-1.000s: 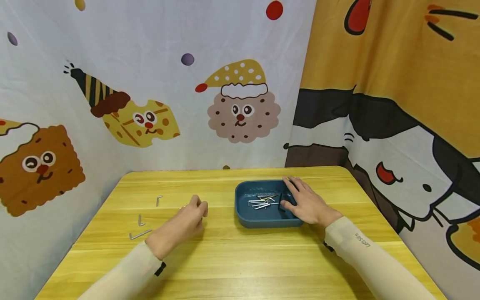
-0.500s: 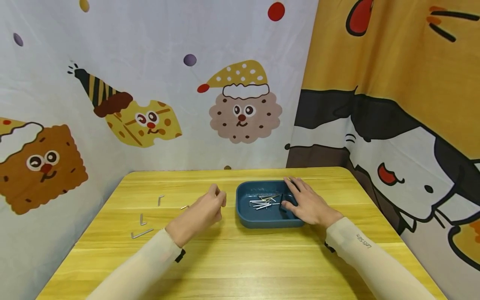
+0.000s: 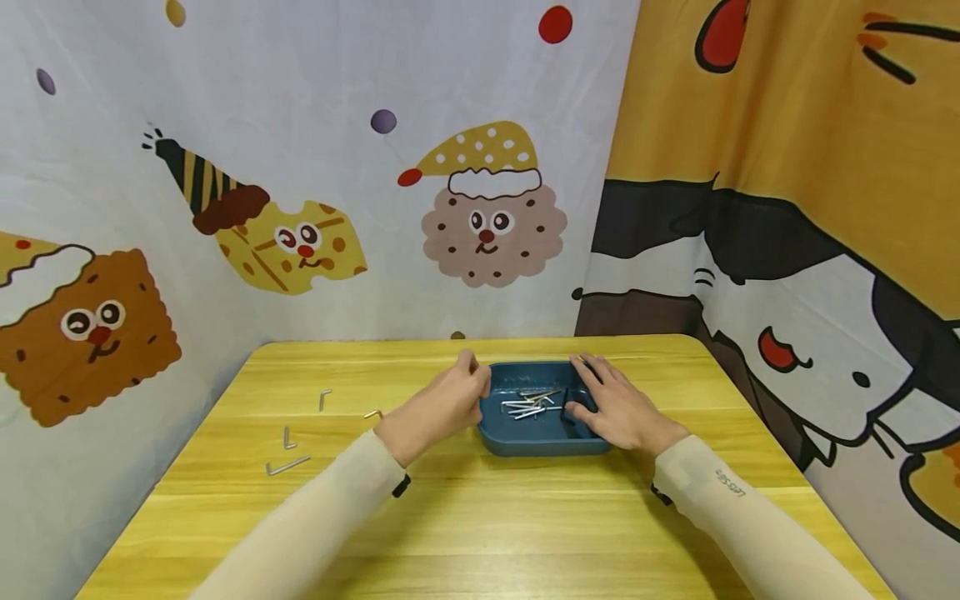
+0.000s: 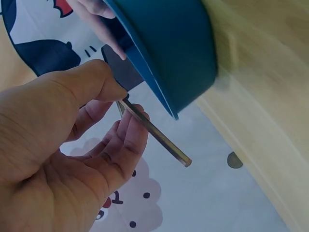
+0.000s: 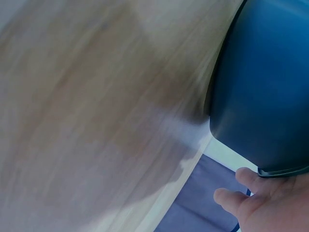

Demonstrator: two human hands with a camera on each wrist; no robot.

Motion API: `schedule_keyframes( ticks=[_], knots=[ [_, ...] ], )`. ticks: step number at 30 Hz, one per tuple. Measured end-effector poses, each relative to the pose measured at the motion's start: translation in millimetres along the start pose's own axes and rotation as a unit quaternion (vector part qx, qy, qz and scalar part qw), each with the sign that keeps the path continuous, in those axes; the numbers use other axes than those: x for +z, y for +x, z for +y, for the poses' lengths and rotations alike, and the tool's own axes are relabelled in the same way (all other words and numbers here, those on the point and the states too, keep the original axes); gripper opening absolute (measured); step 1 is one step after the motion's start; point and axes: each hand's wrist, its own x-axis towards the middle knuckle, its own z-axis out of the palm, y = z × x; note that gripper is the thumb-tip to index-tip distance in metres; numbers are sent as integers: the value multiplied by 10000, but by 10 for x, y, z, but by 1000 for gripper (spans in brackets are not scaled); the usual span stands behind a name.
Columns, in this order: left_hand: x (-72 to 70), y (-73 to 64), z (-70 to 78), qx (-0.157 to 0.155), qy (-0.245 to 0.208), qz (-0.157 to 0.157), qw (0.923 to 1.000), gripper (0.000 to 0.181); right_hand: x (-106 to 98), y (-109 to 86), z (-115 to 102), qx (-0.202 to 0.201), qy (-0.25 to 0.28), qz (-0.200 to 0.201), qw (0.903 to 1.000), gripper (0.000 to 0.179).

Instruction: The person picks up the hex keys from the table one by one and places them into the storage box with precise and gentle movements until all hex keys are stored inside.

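My left hand is at the left end of a blue plastic box, which stands on the table. Between thumb and fingers it pinches a hex key, whose long arm points out past the box rim in the left wrist view. Several silver hex keys lie in a loose pile inside the box. My right hand rests over the box's right end, fingers stretched across the far rim and thumb reaching inside. Its fingertips show beyond the rim in the right wrist view.
On the left of the wooden table lie three silver hex keys: a far one, a middle one and a near one. A brassy one lies by my left wrist. A printed curtain hangs behind.
My left hand has moved right and away from me across the table to the box's left end, uncovering the brassy hex key. My right hand has stayed on the box.
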Motion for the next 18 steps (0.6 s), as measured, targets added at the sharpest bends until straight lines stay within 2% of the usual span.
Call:
schedule_keyframes(
  ticks=[10, 18],
  knots=[
    [23, 161, 74, 81, 64, -25, 9999, 17, 2, 4, -15, -25, 32, -9, 10000, 90],
    [50, 310, 140, 64, -61, -227, 9997, 16, 2, 2, -3, -22, -7, -4, 10000, 90]
  ],
)
